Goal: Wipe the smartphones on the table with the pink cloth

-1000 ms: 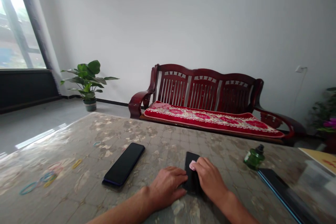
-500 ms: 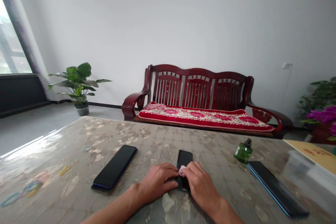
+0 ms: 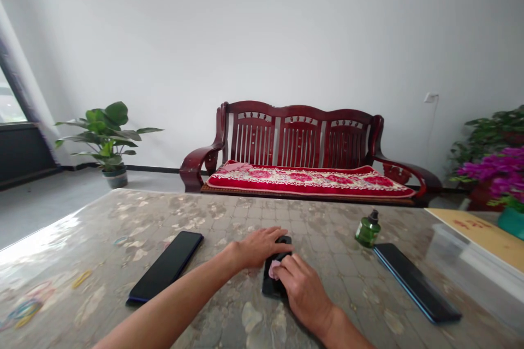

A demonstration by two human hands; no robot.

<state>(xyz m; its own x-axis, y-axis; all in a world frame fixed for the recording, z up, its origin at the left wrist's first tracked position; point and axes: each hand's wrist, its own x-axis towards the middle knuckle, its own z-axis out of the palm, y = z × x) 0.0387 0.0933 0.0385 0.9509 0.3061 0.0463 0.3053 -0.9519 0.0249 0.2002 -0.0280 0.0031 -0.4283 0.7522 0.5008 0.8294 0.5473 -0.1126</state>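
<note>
A dark smartphone (image 3: 268, 287) lies on the table in front of me, partly covered by both hands. My left hand (image 3: 262, 245) is at its far end, with the fingers around the upper part and the thumb across it, holding it against the table. Between the curled fingers and thumb of my right hand (image 3: 305, 286) is a small pink cloth (image 3: 274, 269), pressed on the phone's surface near its left side. Part of the cloth is hidden by the fingers.
Another phone (image 3: 167, 267) lies to the left, and a third phone (image 3: 417, 283) to the right beside a green pump bottle (image 3: 368, 229). Colourful bands (image 3: 28, 311) are at the far left. A clear plastic box (image 3: 458, 262) stands right; a wooden bench (image 3: 301, 142) is behind the table (image 3: 221, 316).
My left hand has moved from the phone's left side up to its far end. The phone is tilted more, and the right hand's cloth sits lower on it. The view has shifted slightly right.
</note>
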